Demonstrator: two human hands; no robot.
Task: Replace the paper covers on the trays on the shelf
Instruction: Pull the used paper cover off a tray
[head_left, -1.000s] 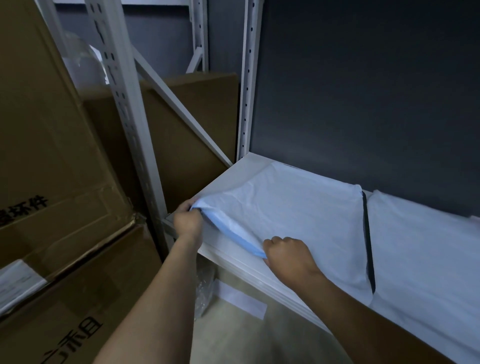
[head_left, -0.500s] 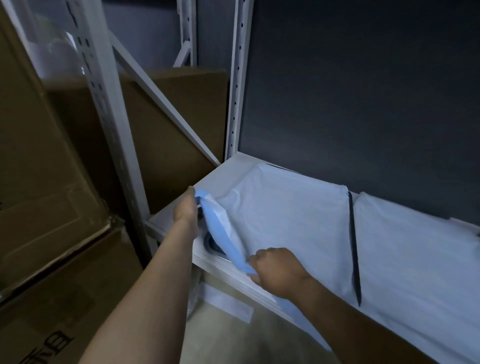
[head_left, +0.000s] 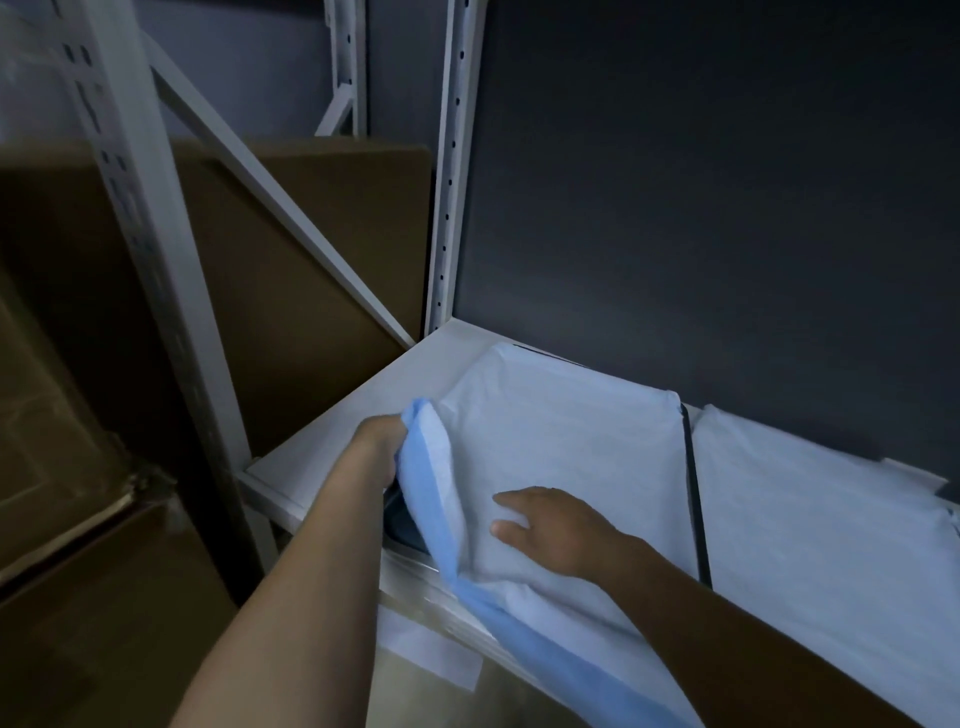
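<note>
Paper cover (head_left: 561, 441) partly off tray (head_left: 402, 519)

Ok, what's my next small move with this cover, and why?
Probably lift the right hand off the cover: it lies flat on it, pinning it, while the left hand grips the raised corner, tray showing beneath.

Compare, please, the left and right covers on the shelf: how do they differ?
The left cover has its near corner lifted, showing a blue underside; the right cover lies flat, all white. The left hand grips the left cover and the right hand rests on it; no hand touches the right cover. Both are wrinkled sheets on one shelf.
</note>
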